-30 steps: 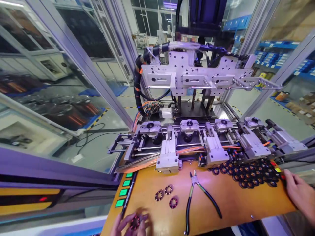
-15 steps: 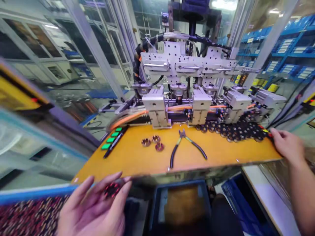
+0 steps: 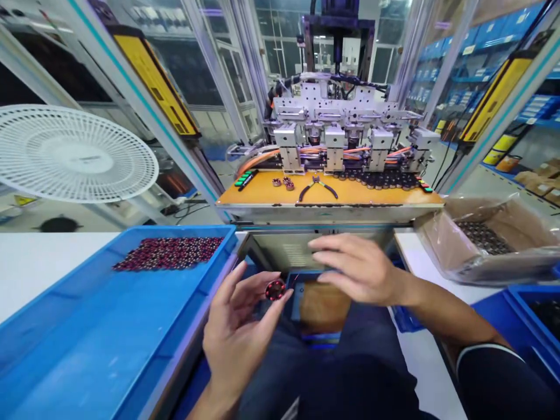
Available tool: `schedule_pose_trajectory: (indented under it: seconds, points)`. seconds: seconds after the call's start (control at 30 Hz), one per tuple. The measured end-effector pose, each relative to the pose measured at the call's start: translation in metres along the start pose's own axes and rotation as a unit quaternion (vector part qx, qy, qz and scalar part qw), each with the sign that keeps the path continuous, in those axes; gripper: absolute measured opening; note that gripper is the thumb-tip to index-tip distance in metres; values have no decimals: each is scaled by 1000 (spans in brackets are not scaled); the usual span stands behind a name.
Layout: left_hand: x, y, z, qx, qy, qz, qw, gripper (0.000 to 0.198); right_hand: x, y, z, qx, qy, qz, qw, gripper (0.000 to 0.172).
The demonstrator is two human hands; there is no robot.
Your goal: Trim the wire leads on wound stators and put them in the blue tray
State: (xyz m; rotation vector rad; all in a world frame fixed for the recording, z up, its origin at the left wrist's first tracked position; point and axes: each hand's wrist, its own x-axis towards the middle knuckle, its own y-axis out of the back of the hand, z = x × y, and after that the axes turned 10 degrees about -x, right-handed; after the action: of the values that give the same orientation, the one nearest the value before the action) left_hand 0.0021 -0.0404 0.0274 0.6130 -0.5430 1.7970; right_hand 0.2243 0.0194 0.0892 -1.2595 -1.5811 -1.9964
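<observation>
My left hand (image 3: pixel 238 326) pinches a small round wound motor stator (image 3: pixel 275 290) between thumb and fingers, its red windings facing me. A thin wire end seems to stick out from it toward the right. To the right, my right hand (image 3: pixel 356 268) hovers with fingers stretched out and nothing visible in them, apart from the stator; the fingertips are slightly blurred. Beyond both hands, cutting pliers (image 3: pixel 318 188) lie with handles spread on the orange worktop (image 3: pixel 258 197). Three loose stators (image 3: pixel 286 182) lie left of the pliers, and many dark round parts (image 3: pixel 380 178) crowd to the right.
A blue tray (image 3: pixel 100 326) at left holds many stators (image 3: pixel 170 252) at its far end. The multi-station machine (image 3: pixel 335 140) stands behind the worktop. At right is a plastic-lined carton (image 3: pixel 441 248) of parts. Below the hands sits a bin (image 3: pixel 324 306); a white fan (image 3: pixel 87 157) stands left.
The view has drawn back from the worktop. My right hand has left the worktop's right edge and come near my left hand, which still holds the stator, now more central in view.
</observation>
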Motion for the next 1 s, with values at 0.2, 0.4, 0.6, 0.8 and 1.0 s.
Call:
schedule_pose_trajectory:
  seconds: [0.2, 0.4, 0.6, 0.8, 1.0]
  points:
    - [-33, 7, 26, 3, -14, -20, 1000, 86, -1, -3, -46, -24, 89, -162, 983, 21]
    - [-38, 6, 26, 10, -17, -25, 999, 86, -16, 7, -55, 141, -19, -240, 960, 20]
    - [-22, -7, 10, -22, 61, -40, 997, 84, -37, 6, -56, 375, -210, -221, 875, 10]
    - [-4, -25, -12, -61, 66, -66, 994, 81, -46, -14, -25, 444, -376, -185, 792, 34]
    - [-2, -37, -23, -93, 46, -94, 990, 86, -29, -40, -19, 518, -520, -71, 676, 50]
